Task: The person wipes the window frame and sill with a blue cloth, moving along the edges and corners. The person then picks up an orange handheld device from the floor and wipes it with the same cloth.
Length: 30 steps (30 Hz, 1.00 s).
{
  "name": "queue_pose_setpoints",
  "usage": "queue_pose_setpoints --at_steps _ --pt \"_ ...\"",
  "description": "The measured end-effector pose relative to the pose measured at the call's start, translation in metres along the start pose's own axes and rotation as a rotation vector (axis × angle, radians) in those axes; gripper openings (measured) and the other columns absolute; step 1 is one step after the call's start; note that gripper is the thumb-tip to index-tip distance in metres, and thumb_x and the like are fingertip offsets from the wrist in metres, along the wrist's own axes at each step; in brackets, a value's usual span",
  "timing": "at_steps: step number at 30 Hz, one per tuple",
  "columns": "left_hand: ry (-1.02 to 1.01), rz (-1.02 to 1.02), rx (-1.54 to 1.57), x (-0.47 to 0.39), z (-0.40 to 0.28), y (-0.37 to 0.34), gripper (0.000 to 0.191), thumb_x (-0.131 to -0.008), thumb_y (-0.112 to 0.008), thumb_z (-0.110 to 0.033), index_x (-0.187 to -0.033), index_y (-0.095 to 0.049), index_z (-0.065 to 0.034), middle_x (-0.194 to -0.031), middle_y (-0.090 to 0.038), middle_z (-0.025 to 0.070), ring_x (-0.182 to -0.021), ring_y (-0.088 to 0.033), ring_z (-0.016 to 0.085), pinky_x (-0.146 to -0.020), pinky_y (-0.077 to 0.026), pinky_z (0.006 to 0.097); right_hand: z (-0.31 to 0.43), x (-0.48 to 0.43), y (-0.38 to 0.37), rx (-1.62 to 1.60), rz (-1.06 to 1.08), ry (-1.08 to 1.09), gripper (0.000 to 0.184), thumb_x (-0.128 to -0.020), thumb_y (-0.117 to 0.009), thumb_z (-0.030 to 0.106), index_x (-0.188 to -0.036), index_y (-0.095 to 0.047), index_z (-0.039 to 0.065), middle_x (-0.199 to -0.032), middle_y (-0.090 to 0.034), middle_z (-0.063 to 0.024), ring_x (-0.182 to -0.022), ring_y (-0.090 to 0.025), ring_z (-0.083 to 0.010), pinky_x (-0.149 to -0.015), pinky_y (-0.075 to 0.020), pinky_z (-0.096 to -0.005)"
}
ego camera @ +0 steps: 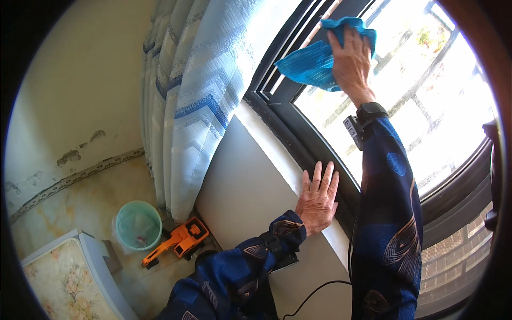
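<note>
My right hand (pixel 353 60) is pressed over a blue cleaning cloth (pixel 308 66) against the upper left part of the window. Part of the cloth hangs loose to the left, across the dark window frame (pixel 286 94). Behind it the glass pane (pixel 424 116) is bright, with bars and some foliage seen through it. Lower down, my left hand (pixel 318 200) rests flat with its fingers spread, its fingertips on the lower frame and its palm over the white sill (pixel 276 148). It holds nothing.
A patterned curtain (pixel 200 100) hangs left of the window. On the floor are a green bin (pixel 139 226) with a plastic liner and an orange toy excavator (pixel 188 238). A floral-topped table (pixel 76 276) stands at lower left. A black cable (pixel 320 288) runs beside my right sleeve.
</note>
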<state>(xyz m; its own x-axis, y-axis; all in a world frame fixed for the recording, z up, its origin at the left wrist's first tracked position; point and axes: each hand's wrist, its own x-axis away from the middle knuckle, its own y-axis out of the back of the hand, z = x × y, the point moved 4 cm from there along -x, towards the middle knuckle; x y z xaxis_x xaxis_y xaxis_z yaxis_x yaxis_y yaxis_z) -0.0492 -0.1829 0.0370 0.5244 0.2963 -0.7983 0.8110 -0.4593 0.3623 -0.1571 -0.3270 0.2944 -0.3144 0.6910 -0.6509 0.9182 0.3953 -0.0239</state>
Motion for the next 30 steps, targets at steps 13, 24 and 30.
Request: queue_pose_setpoints --at_steps 13,24,30 --pt "0.087 -0.099 0.157 0.000 0.004 0.000 0.075 -0.090 -0.057 -0.030 -0.152 -0.030 0.0015 -0.158 -0.023 0.0244 -0.149 -0.019 0.039 -0.119 -0.018 0.0583 0.115 0.077 0.017 -0.595 0.295 0.477 0.011 -0.084 -0.069 0.013 -0.089 -0.078 0.015 -0.126 -0.067 -0.0057 -0.128 -0.055 -0.0232 -0.116 -0.0323 -0.0420" --pt "-0.080 -0.258 0.130 -0.001 0.003 0.012 0.052 -0.076 -0.064 -0.005 -0.126 -0.051 0.0027 -0.128 -0.046 0.0238 -0.124 -0.043 0.045 -0.108 -0.034 0.0519 0.032 0.142 0.076 -0.721 0.556 0.568 0.016 -0.080 -0.072 0.008 -0.093 -0.080 0.014 -0.130 -0.066 -0.0082 -0.129 -0.054 -0.0258 -0.117 -0.0338 -0.0402" --pt "-0.025 -0.326 0.247 0.000 0.012 0.014 0.046 -0.068 -0.058 0.006 -0.113 -0.051 0.0010 -0.112 -0.047 0.0224 -0.107 -0.046 0.042 -0.097 -0.038 0.0512 -0.021 0.201 0.148 -0.643 0.621 0.541 0.009 -0.083 -0.072 0.012 -0.088 -0.079 0.015 -0.131 -0.065 -0.0047 -0.128 -0.055 -0.0223 -0.117 -0.0350 -0.0380"
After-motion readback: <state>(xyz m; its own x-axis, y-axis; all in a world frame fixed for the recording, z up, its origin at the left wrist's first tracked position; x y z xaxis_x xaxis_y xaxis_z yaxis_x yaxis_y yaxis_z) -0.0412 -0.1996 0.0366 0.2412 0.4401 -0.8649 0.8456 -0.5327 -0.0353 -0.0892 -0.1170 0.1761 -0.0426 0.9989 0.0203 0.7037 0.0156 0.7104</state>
